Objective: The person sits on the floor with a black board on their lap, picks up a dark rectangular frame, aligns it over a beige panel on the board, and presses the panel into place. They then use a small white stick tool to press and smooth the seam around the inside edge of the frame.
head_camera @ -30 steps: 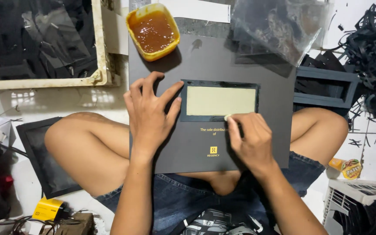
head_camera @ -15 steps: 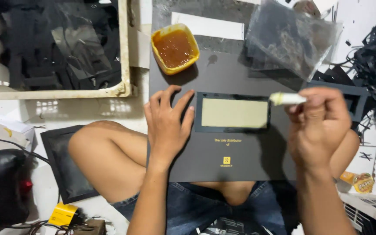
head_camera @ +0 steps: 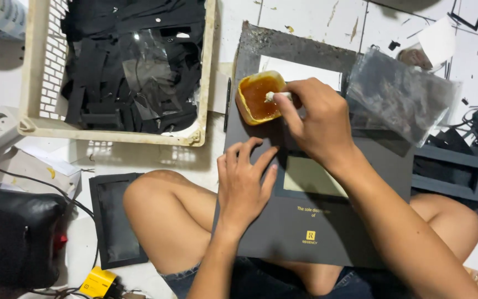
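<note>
At the far left a cream plastic crate (head_camera: 34, 72) full of black scraps sits on the floor, and below it a black frame (head_camera: 114, 218) lies beside the person's bent knee. The left hand (head_camera: 244, 185) rests flat with fingers spread on the left edge of the dark grey card panel (head_camera: 283, 232) across the lap, just left of its pale rectangular window (head_camera: 311, 177). Beyond that hand, at the panel's far left corner, stands the small yellow tub of amber glue (head_camera: 258, 97), and the right hand (head_camera: 316, 124) reaches over the window, pinching a small white applicator (head_camera: 276, 96) whose tip is in the tub, with a clear plastic bag (head_camera: 399, 99) lying off to the right.
</note>
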